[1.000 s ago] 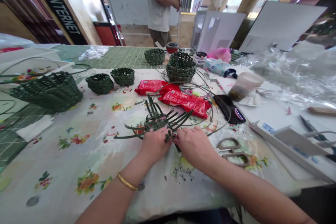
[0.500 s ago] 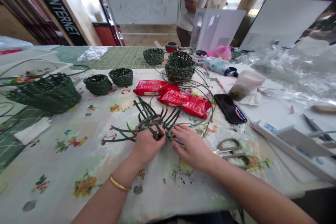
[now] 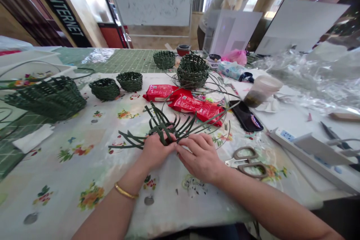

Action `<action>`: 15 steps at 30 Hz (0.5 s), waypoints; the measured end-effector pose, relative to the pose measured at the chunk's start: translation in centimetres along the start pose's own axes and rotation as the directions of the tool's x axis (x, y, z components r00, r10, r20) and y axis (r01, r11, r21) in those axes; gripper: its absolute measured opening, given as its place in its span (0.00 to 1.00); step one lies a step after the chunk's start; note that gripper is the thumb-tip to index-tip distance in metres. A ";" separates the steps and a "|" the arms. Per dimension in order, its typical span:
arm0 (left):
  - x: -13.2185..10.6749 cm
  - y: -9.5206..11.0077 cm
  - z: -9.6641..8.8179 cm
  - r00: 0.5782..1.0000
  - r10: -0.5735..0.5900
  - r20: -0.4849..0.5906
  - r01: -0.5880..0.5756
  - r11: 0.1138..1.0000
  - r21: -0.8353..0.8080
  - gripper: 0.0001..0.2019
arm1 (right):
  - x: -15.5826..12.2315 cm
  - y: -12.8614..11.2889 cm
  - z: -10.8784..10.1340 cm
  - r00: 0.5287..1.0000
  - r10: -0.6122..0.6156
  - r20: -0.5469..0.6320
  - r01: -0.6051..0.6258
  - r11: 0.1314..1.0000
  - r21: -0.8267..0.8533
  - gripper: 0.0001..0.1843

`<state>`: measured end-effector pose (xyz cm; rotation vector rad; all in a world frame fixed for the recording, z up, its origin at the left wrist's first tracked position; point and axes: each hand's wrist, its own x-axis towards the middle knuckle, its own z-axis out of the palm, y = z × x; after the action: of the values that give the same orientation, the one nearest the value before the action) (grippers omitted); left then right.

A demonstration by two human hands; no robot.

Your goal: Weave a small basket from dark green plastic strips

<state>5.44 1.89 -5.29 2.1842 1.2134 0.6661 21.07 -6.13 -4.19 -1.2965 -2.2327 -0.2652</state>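
A partly woven basket (image 3: 162, 127) of dark green strips rests on the flowered cloth, its loose strips fanning out to the left and away from me. My left hand (image 3: 157, 150) is closed around its near side, a gold bangle on the wrist. Close against it, my right hand (image 3: 199, 156) has its fingers bent together at the basket's right edge, thumb toward the left hand. A thin green strand (image 3: 208, 121) runs from near the right fingers out to the right. What the right fingertips pinch is largely hidden.
Scissors (image 3: 249, 162) lie right of my right hand. Beyond the work are red packets (image 3: 197, 109), a phone (image 3: 246, 116) and a cup (image 3: 262, 90). Finished-looking green baskets (image 3: 129, 81) stand further back and left. A power strip (image 3: 312, 157) lies at right; a person (image 3: 210, 18) stands behind the table.
My right hand has moved in against my left, its fingers now bent rather than outstretched. The thin strand on the right has shifted. The person behind has moved right and leans over.
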 end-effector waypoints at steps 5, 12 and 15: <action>0.1 -0.2 -0.1 1.000 -0.030 -0.009 0.029 0.998 -0.057 0.06 | -0.4 0.7 1.2 0.966 0.217 0.142 -0.257 0.869 0.423 0.14; 0.0 -0.5 0.1 1.000 -0.006 -0.022 0.005 0.998 -0.068 0.05 | 0.8 1.7 2.2 0.629 0.607 0.487 -0.544 -0.104 0.833 0.15; -0.1 -0.6 0.1 0.999 0.042 0.013 -0.041 0.996 -0.075 0.06 | 1.0 1.9 2.0 0.564 0.624 0.541 -0.553 -0.201 0.808 0.20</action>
<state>5.07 2.02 -5.83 2.1534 1.1204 0.7006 21.56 -3.55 -5.47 -1.2372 -0.8376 1.3394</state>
